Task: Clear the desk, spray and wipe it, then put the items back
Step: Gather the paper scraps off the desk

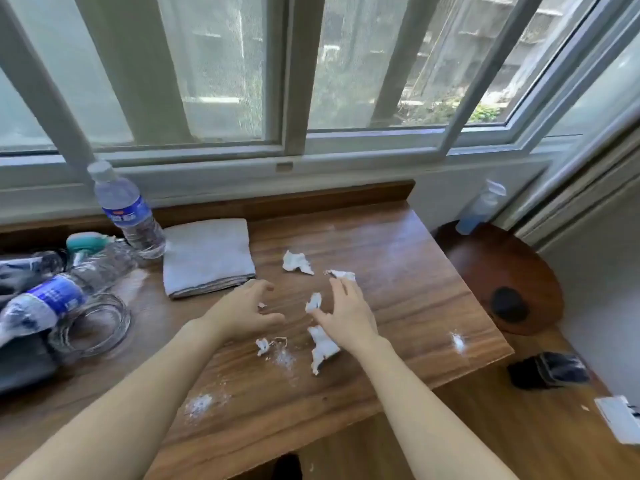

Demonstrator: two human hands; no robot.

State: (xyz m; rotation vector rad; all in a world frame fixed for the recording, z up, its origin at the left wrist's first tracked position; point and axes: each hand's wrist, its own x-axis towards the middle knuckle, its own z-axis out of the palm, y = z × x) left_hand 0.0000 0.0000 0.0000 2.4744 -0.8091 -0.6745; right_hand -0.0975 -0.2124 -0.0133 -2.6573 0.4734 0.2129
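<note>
At the far left of the wooden desk (398,271) a plastic water bottle (59,299) lies on its side, its long axis slanting from the near-left edge up toward the window, with a ring of clear tubing (91,325) just beside it. Behind it a second bottle (126,211) stands upright, cap toward the glass, touching nothing but the desktop as far as I can see. Next to that sits a folded grey cloth (207,256), flat, its long side running away from the person. The left hand (246,311) hovers just past the cloth's near corner, fingers curled loosely and spread, gripping nothing. Between the two hands lies a small torn scrap of white paper (313,302); more scraps (297,262) are scattered around, with white powdery specks (201,403) nearer the front edge. The right hand (348,311) is spread wide, fingertips reaching toward the farthest scrap (343,274), its palm over a larger crumpled piece (322,346). Off the desk to the right, a spray bottle (479,211) stands tilted on a round stool (491,271).
</note>
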